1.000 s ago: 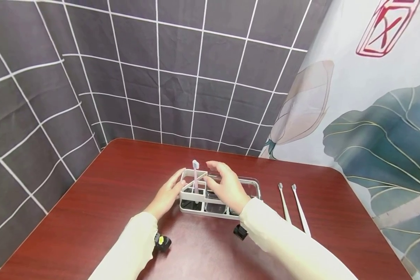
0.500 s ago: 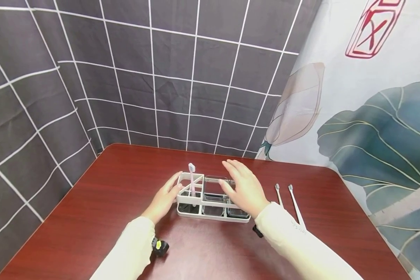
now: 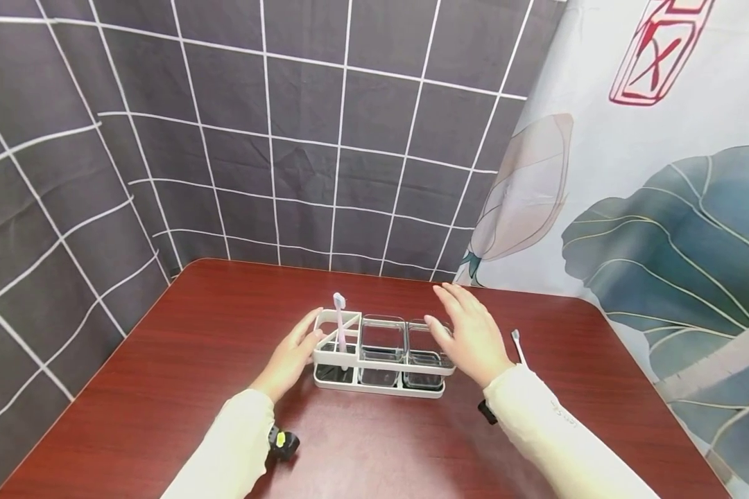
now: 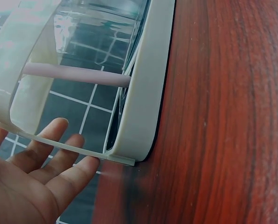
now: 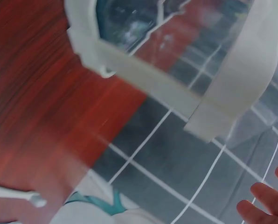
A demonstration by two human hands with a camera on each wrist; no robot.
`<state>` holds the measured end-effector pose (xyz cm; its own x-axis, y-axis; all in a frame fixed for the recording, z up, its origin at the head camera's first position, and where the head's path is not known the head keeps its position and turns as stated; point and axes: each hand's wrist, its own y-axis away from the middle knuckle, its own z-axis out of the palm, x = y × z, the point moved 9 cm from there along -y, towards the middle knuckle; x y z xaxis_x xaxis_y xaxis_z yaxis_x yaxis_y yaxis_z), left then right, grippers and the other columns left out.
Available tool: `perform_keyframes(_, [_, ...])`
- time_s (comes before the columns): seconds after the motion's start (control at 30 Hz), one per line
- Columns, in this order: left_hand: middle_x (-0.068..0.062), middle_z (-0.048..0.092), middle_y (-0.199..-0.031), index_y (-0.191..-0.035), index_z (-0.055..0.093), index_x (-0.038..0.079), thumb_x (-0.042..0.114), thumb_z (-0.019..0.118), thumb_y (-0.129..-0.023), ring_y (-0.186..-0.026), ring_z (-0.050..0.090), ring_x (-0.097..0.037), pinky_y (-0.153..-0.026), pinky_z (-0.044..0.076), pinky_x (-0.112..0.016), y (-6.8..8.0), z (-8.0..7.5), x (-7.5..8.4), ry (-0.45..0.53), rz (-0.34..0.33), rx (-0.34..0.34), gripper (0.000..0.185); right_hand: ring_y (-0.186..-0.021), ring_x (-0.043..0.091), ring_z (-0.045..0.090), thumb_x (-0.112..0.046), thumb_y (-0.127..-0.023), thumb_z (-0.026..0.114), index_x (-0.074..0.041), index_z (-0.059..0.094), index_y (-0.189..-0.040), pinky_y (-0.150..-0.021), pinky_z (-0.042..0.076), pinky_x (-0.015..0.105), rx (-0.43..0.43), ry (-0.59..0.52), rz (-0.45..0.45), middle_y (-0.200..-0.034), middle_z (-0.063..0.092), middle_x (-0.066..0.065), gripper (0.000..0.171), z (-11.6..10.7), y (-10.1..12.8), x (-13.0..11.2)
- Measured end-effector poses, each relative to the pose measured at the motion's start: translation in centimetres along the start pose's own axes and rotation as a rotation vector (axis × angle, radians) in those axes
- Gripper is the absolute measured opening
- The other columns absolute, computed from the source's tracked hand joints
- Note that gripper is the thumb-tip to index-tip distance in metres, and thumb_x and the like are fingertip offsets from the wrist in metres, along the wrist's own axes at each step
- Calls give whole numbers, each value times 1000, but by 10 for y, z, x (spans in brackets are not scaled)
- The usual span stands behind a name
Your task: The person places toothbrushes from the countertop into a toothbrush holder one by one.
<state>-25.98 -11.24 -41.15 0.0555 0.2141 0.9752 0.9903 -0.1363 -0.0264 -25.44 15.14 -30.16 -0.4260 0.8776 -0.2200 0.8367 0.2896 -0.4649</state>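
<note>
A white toothbrush holder [image 3: 381, 364] with two tiers stands on the table. A pale pink toothbrush [image 3: 340, 322] leans upright in its left section. Two clear cups sit in the holder's other sections, a middle cup [image 3: 382, 339] and a right cup [image 3: 423, 339]. My left hand [image 3: 290, 357] rests against the left end, its fingertips around the side frame; in the left wrist view the fingers [image 4: 69, 179] lie loosely bent beside the frame's edge. Beside the right end, my right hand [image 3: 471, 336] is spread and holds nothing. Its fingertips [image 5: 267, 196] show apart from the holder in the right wrist view.
A white toothbrush [image 3: 517, 341] lies on the red-brown table [image 3: 225, 312] right of my right hand, its lower part hidden by the sleeve. A dark gridded curtain [image 3: 306, 166] hangs behind the table, a floral one [image 3: 649, 229] at the right.
My right hand has moved right, from over the holder to past its right end, uncovering the cups. One loose toothbrush is now hidden behind the right arm. The left hand stays at the holder.
</note>
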Motion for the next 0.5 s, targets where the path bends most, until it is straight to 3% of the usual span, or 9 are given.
perform_keyframes(0.2, [-13, 38, -152, -152, 30, 19, 27, 46, -102, -127, 51, -32, -99, 47, -48, -2, -1, -4, -25, -28, 5, 53, -130, 37, 43, -29, -91, 64, -3, 50, -138, -107, 34, 54, 25, -4, 63, -139, 49, 20, 55, -7, 7, 30])
perform_keyframes(0.4, [-20, 53, -137, -152, 31, 20, 24, 45, -102, -121, 55, -32, -97, 49, -49, -1, -2, -3, -34, -42, 13, 52, -131, 39, 41, -25, -91, 63, -1, 48, -138, -107, 34, 55, 4, -35, 162, -140, 48, 23, 55, -8, 15, 62])
perform_keyframes(0.5, [-19, 48, -142, -152, 30, 18, 24, 45, -103, -124, 54, -33, -97, 48, -50, 0, -2, -1, -25, -42, 6, 52, -132, 40, 39, -24, -93, 61, 0, 46, -140, -108, 32, 56, -28, -64, 226, -141, 46, 24, 55, -6, 18, 79])
